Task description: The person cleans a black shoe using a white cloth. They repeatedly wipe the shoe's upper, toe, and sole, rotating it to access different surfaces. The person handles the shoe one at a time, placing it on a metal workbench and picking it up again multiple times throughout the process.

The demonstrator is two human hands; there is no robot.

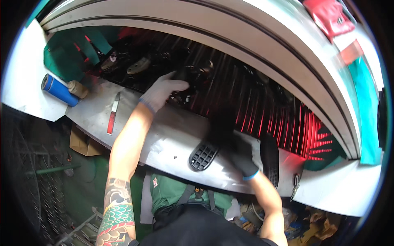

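My left hand (164, 91), in a white glove, reaches over the far edge of the metal ledge to the dark rollers. Its thumb and fingers are around something dark that I cannot make out, among shiny black shoe-like shapes. Nearer me, my right hand (243, 158), in a black glove with a blue cuff, is over the ledge. Motion smears its fingers. Beside it lies a black shoe sole (203, 156), grid-patterned heel end toward me, its far part blending into a dark blur. To the right, another black sole (269, 162) rests across the ledge.
A red-handled knife (111, 119) lies on the metal ledge (92, 108). At the left stand a blue cylinder (60, 90) and a tan roll (77, 89). Red-lit rollers (246, 117) run beneath a curved pale hood (246, 30). Scissors (295, 186) hang at the right.
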